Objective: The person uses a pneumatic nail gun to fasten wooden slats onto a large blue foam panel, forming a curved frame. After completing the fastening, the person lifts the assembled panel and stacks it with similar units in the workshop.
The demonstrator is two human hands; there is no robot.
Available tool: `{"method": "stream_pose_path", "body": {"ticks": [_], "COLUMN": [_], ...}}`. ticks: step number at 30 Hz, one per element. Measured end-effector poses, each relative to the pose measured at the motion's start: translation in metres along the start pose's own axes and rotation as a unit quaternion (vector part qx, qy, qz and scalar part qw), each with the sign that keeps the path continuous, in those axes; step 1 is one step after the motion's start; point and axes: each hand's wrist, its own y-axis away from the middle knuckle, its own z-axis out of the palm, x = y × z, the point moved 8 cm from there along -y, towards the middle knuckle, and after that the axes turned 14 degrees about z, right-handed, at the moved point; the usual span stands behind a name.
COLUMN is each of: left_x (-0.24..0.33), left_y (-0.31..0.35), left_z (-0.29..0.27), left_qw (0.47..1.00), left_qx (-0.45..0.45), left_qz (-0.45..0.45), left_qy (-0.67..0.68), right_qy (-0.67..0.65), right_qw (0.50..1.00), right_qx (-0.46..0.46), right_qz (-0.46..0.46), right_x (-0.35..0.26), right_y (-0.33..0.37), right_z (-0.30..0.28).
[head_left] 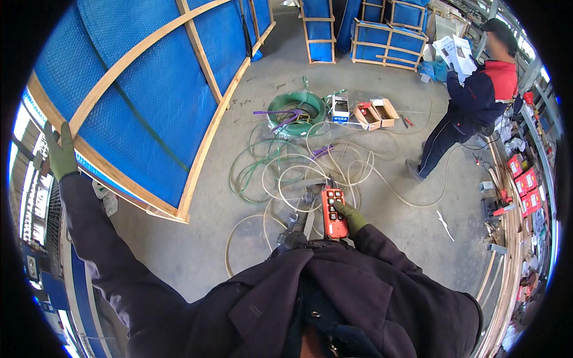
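My left hand (61,154), in a green glove, reaches far out to the left. Its fingers are stretched apart against the corner of a large wooden-framed crate (128,197) wrapped in blue bubble sheeting. Close to my body, my right hand (354,218), also gloved in green, is closed around an orange-red handheld remote control (335,225) with two rows of black buttons. The thumb lies over the buttons, but whether it presses one I cannot tell. The crate appears tilted.
Loose pale hose (382,179) loops across the floor ahead, beside a coil of green strapping (276,106). Open cardboard boxes (387,110) stand beyond. A person (477,107) holding papers stands at the right, near a cluttered shelf (525,197). More blue crates (388,45) are behind.
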Motion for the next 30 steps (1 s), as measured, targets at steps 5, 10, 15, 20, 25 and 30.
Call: {"method": "stream_pose_path", "body": {"ticks": [5,10,15,20,25,30], "left_x": [0.010,0.023,0.055,0.080,0.068,0.059], "left_y": [-0.017,-0.034,-0.036,-0.015,0.017,0.003], "left_z": [0.000,0.000,-0.001,-0.015,-0.020,-0.020], "left_qw": [0.998,0.997,0.998,0.995,0.981,0.975], "left_qx": [0.000,0.003,-0.001,0.035,0.075,0.103], "left_qz": [0.016,0.009,-0.004,-0.004,0.015,0.043], "left_qy": [-0.064,-0.073,-0.064,-0.090,-0.176,-0.192], "right_qy": [0.001,-0.022,-0.054,-0.085,-0.068,-0.066], "right_qw": [1.000,0.998,0.995,0.992,0.992,0.989], "right_qx": [0.016,0.056,0.084,0.079,0.094,0.108], "right_qz": [-0.005,-0.006,-0.022,-0.057,-0.056,-0.075], "right_x": [0.031,0.067,0.095,0.106,0.120,0.121], "right_y": [0.033,0.067,0.104,0.123,0.118,0.112], "right_z": [-0.039,-0.093,-0.149,-0.187,-0.191,-0.163]}}
